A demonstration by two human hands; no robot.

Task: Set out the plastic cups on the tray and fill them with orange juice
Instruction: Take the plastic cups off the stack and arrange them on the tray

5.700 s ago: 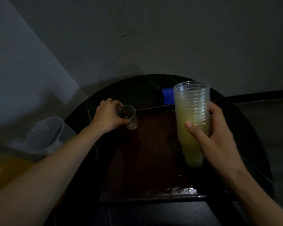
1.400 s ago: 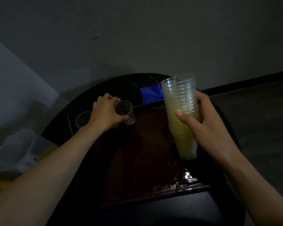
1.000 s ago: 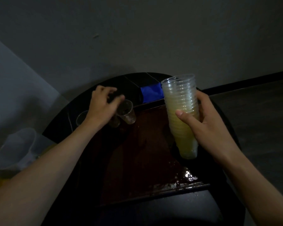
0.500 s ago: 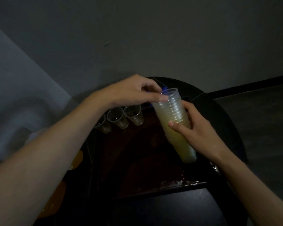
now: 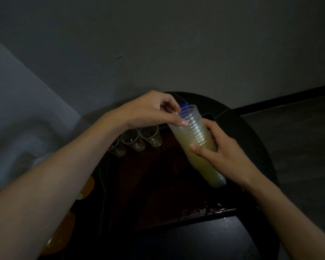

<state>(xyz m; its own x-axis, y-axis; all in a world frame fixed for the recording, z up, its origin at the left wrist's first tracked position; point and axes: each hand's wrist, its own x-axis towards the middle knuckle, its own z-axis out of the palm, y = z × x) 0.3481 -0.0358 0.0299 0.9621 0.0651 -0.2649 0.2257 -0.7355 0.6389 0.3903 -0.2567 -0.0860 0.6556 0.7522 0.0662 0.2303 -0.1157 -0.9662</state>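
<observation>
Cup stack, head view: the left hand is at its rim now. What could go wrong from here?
The cup stack is tightly nested and held tilted by the right hand; the left hand, pinching its rim, may pull off several cups or jerk one free. The left wrist hangs just above the three cups on the tray, so a swing back could knock them over. The tray's front edge looks wet; cups may slide.

Dim, underexposed, softly blurred, with wide-angle edge distortion.
</observation>
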